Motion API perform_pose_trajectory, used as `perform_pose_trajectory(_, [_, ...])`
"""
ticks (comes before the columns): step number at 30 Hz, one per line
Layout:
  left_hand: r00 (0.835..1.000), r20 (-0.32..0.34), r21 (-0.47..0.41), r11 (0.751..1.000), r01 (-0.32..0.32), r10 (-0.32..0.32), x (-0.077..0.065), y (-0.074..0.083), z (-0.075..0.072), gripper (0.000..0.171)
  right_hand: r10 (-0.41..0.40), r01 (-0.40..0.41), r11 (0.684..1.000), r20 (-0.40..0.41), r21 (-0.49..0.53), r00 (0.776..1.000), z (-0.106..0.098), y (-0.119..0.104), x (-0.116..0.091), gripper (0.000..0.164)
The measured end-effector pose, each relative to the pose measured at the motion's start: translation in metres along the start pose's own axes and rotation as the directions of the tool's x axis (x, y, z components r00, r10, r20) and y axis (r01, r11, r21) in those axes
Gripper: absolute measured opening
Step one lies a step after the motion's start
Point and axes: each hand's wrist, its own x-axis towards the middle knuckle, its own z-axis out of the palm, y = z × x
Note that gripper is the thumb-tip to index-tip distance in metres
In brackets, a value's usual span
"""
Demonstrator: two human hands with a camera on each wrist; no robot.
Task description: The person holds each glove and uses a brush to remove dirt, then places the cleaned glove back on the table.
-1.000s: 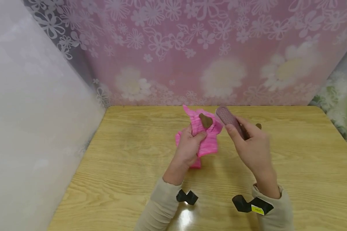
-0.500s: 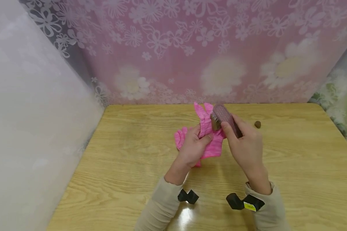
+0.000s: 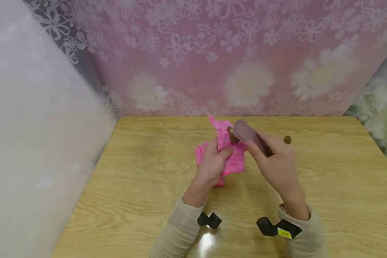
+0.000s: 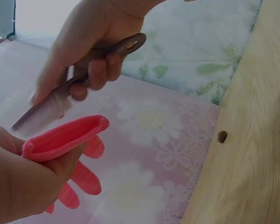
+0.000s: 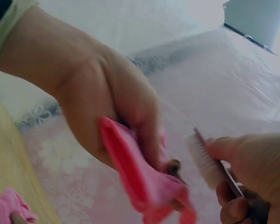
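Pink knit glove (image 3: 234, 161), pinched in the left grip (image 3: 210, 165) above the desk (image 3: 138, 200); at its two o'clock the right grip (image 3: 275, 163) is closed round a brush (image 3: 246, 132), and I'd worry one hard stroke could snag it loose

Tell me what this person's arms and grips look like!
The left sleeve and right sleeve are long and beige. The left wrist camera and right wrist camera are black and angular; the right one has a yellow label, its writing too small to read. The left grip and right grip are bare.
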Motion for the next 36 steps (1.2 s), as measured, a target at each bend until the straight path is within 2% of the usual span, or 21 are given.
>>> perform_pose_trajectory(2, [1.000,0.000,-0.016,1.000,0.004,-0.004,0.001,0.001,-0.001,0.038,-0.069,0.070,0.997,0.034,-0.034,0.997,0.005,-0.003,-0.001,0.041])
perform_pose_trajectory(4, [1.000,0.008,-0.026,1.000,0.007,-0.007,0.001,0.003,-0.002,0.038,-0.080,0.082,0.994,0.026,-0.070,0.996,0.009,-0.005,-0.001,0.043])
perform_pose_trajectory(6, [1.000,0.031,-0.007,1.000,0.001,-0.001,0.002,0.005,-0.004,0.037,-0.056,0.055,0.995,-0.006,-0.079,0.998,0.011,-0.006,-0.001,0.042])
perform_pose_trajectory(8, [0.997,0.073,0.054,0.998,-0.030,0.026,0.002,0.006,-0.005,0.037,-0.015,0.012,0.998,-0.037,-0.065,0.999,0.011,-0.005,-0.002,0.040])
perform_pose_trajectory(12, [0.981,0.171,0.189,0.974,-0.122,0.090,0.001,0.006,-0.007,0.039,0.041,-0.045,0.997,-0.068,-0.057,0.997,0.010,-0.002,-0.002,0.037])
perform_pose_trajectory(15, [0.970,0.212,0.217,0.963,-0.161,0.115,-0.001,0.006,-0.007,0.040,0.078,-0.080,0.996,-0.075,-0.027,0.994,0.009,0.001,-0.001,0.036])
perform_pose_trajectory(19, [0.975,0.205,0.180,0.976,-0.123,0.086,-0.003,0.006,-0.006,0.040,0.132,-0.129,0.991,-0.061,0.042,0.989,0.005,0.002,0.000,0.035])
perform_pose_trajectory(23, [0.987,0.155,0.148,0.987,-0.065,0.042,-0.003,0.005,-0.006,0.036,0.182,-0.177,0.980,-0.052,0.087,0.982,0.002,-0.001,0.000,0.035])
perform_pose_trajectory(26, [0.994,0.111,0.146,0.989,-0.027,0.011,-0.002,0.005,-0.005,0.035,0.136,-0.134,0.989,-0.025,0.068,0.990,0.002,-0.003,-0.001,0.036])
perform_pose_trajectory(28, [0.996,0.082,0.109,0.994,0.014,-0.023,-0.001,0.007,-0.005,0.034,0.071,-0.071,0.997,0.010,0.026,0.997,0.003,-0.004,-0.001,0.036])
perform_pose_trajectory(30, [0.996,0.049,0.024,0.997,0.067,-0.068,0.000,0.008,-0.006,0.033,0.030,-0.029,0.999,0.057,-0.019,0.998,0.002,-0.005,-0.002,0.037])
perform_pose_trajectory(32, [0.994,0.025,-0.088,0.991,0.104,-0.102,0.001,0.010,-0.009,0.031,0.024,-0.020,0.999,0.106,-0.037,0.994,0.000,-0.005,-0.002,0.039])
perform_pose_trajectory(34, [0.994,0.018,-0.196,0.974,0.111,-0.110,0.002,0.013,-0.014,0.032,0.039,-0.032,0.998,0.143,-0.045,0.989,-0.002,-0.006,-0.003,0.040])
perform_pose_trajectory(36, [0.994,0.019,-0.253,0.962,0.105,-0.103,0.003,0.016,-0.019,0.034,0.045,-0.037,0.998,0.171,-0.050,0.984,-0.005,-0.006,-0.002,0.041])
